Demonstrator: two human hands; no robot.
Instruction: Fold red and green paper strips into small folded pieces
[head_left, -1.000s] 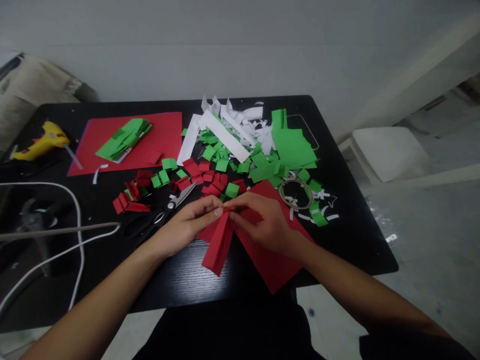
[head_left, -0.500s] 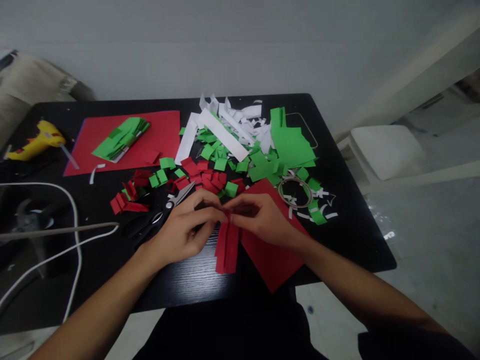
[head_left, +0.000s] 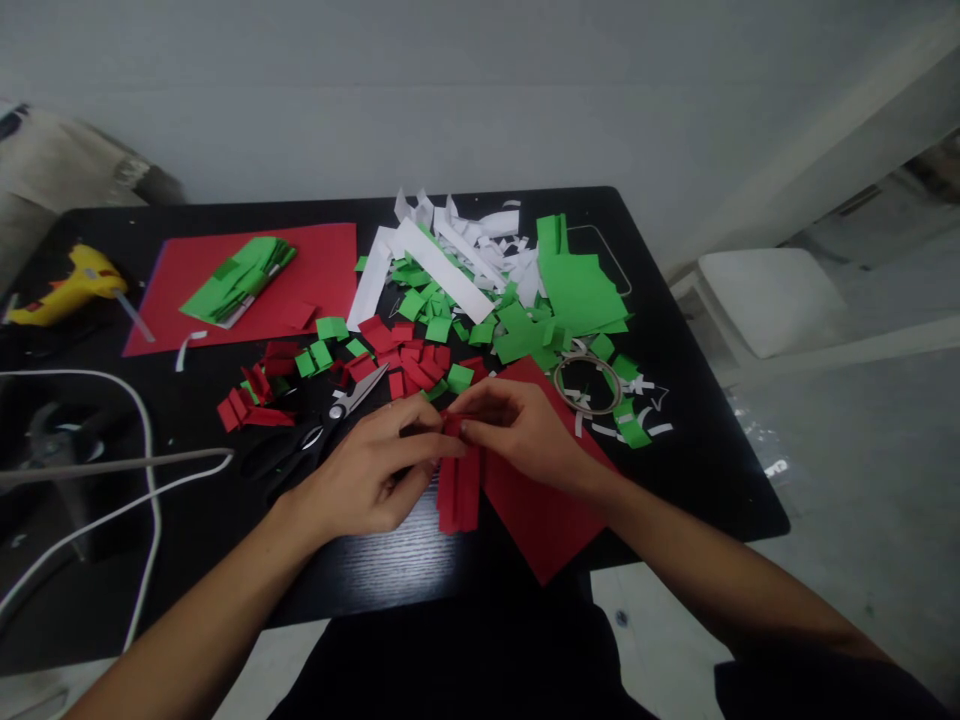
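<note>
A folded red paper strip (head_left: 458, 495) hangs between my hands, its creased lower end pointing toward me. My left hand (head_left: 382, 465) is closed with its fingertips on the strip's upper left part. From the other side my right hand (head_left: 517, 430) pinches the top of the same strip between thumb and fingers. The fingers hide its upper edge. Beneath my right hand and forearm lies a red paper sheet (head_left: 544, 515). Scissors (head_left: 337, 415) with black handles rest partly open beside my left hand. Cut red paper pieces (head_left: 412, 360) lie just beyond my fingers.
White paper strips (head_left: 442, 270) and green paper pieces (head_left: 577, 290) are heaped at the back. A tape-like ring (head_left: 589, 385) sits at right. At left are a yellow glue gun (head_left: 71, 285), a folded green paper stack (head_left: 240, 280) on a red sheet (head_left: 330, 260), and a white cable (head_left: 146, 430).
My left fingers have shifted slightly right and down along the red strip. The strip's lower end has moved up a little. Both hands keep hold of it.
</note>
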